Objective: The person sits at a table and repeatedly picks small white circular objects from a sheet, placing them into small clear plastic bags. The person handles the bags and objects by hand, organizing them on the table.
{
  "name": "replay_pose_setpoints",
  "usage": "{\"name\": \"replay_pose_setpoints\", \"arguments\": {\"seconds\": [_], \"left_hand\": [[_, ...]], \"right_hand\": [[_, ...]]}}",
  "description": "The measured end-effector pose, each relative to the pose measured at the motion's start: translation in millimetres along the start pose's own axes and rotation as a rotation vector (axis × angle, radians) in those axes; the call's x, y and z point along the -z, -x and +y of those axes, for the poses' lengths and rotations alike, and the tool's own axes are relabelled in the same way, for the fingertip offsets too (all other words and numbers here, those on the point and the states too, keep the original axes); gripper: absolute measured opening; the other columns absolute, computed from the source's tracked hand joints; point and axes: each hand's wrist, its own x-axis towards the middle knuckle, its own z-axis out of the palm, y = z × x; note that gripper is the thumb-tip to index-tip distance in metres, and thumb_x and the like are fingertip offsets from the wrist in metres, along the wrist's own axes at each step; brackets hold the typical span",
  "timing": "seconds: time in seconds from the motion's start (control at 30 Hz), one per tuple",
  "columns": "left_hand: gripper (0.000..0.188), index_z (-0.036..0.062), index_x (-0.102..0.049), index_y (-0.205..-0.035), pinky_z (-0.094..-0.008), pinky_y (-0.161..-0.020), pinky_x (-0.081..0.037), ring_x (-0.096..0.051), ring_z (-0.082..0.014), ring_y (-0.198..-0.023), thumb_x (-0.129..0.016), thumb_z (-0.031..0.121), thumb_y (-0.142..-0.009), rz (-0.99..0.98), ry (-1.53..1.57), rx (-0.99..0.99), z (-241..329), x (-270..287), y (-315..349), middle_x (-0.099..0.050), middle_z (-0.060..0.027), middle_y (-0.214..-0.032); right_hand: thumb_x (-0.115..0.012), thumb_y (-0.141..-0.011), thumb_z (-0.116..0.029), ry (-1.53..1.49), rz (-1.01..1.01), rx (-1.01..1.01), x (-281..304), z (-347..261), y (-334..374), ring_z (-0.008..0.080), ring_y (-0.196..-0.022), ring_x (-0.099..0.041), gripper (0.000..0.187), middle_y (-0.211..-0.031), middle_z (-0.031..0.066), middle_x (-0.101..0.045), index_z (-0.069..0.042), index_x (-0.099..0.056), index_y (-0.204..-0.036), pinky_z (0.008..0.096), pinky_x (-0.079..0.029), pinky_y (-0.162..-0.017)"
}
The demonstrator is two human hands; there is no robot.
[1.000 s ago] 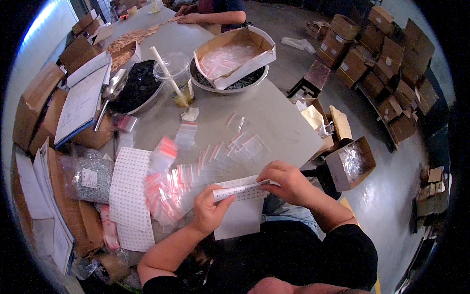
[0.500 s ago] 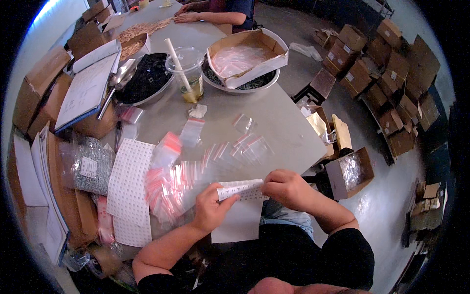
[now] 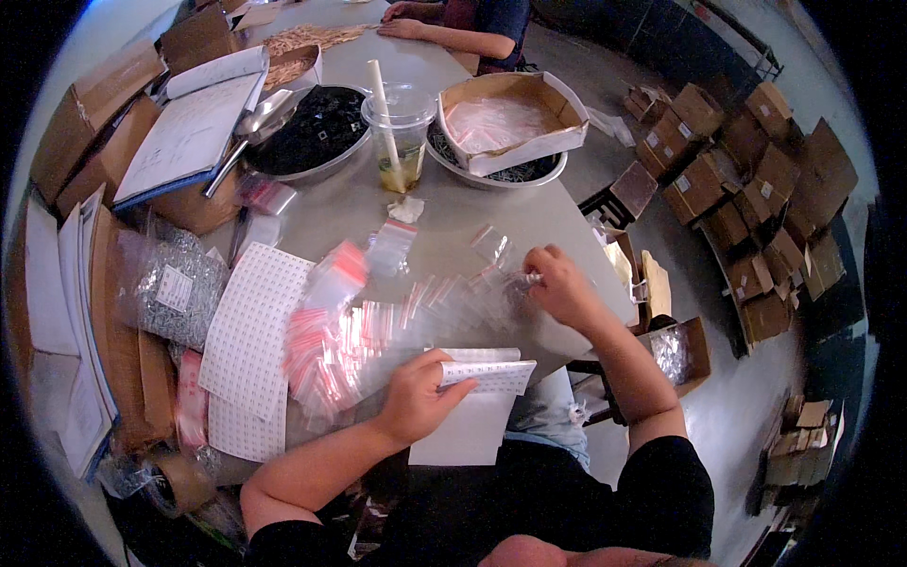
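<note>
My left hand (image 3: 420, 399) grips a white sticker sheet (image 3: 487, 376), folded over near its top, with rows of small printed labels; its lower part hangs down towards my lap. My right hand (image 3: 565, 291) is over the fanned-out clear zip bags (image 3: 449, 298) at the table's right side. Its fingers are pinched together, and anything between them is too small and blurred to name. Left of the fan lies a heap of red-edged zip bags (image 3: 326, 354). Two more label sheets (image 3: 250, 331) lie overlapping further left.
A clear cup (image 3: 402, 142) with a straw stands between a bowl of black parts (image 3: 312, 137) and a bowl bearing an open carton (image 3: 515, 123). A bag of metal pieces (image 3: 179, 293) sits left. Another person's hand (image 3: 402, 28) rests at the far end. Cardboard boxes (image 3: 699, 184) stand right.
My right hand has left the sticker sheet and moved forward to the fanned bags. My left hand has stayed on the sheet, shifting slightly right. The view has shifted a little.
</note>
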Motion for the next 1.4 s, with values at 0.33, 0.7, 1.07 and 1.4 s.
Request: {"name": "replay_pose_setpoints", "arguments": {"seconds": [0.33,0.7,1.07,1.4], "left_hand": [[0.019,-0.0038,-0.063,-0.087,-0.0368,-0.067,-0.052,-0.064,-0.0313,-0.077,-0.073,0.009,-0.080,0.044,-0.008,-0.145,-9.1,-5.1,1.0,-0.063,-0.0162,-0.091],[0.019,-0.0050,-0.062,-0.089,-0.0367,-0.069,-0.052,-0.064,-0.0314,-0.079,-0.072,0.010,-0.081,0.016,0.019,-0.115,-7.4,-5.4,1.4,-0.062,-0.0166,-0.092],[0.019,-0.0043,-0.063,-0.090,-0.0365,-0.074,-0.052,-0.064,-0.0309,-0.084,-0.073,0.007,-0.079,-0.004,0.007,-0.149,-5.5,-4.1,-0.9,-0.062,-0.0162,-0.097],[0.019,-0.0005,-0.065,-0.088,-0.0359,-0.081,-0.050,-0.063,-0.0280,-0.091,-0.076,0.006,-0.075,-0.054,0.132,-0.163,-5.4,-2.1,-1.9,-0.063,-0.0114,-0.104]], "right_hand": [[-0.070,-0.074,-0.008,-0.065,-0.297,0.135,-6.2,-7.8,-18.1,0.0307,-0.077,-0.062,0.026,-0.081,0.0149,-0.062,-0.004,-0.055,-0.095,0.0400,-0.049,-0.070],[-0.069,-0.078,-0.015,0.039,-0.196,0.294,2.2,-1.0,-11.0,0.0350,-0.094,-0.057,0.015,-0.095,0.0147,-0.059,-0.004,-0.062,-0.086,0.0428,-0.046,-0.084],[-0.079,-0.070,-0.013,-0.111,-0.193,0.021,6.5,-13.6,-0.9,0.0319,-0.095,-0.057,0.026,-0.097,0.0131,-0.059,-0.005,-0.064,-0.090,0.0377,-0.047,-0.082],[-0.081,-0.072,-0.007,-0.616,-0.410,0.116,17.3,-28.3,54.8,0.0207,-0.097,-0.061,0.035,-0.099,0.0062,-0.064,-0.007,-0.063,-0.103,0.0319,-0.050,-0.080]]}}
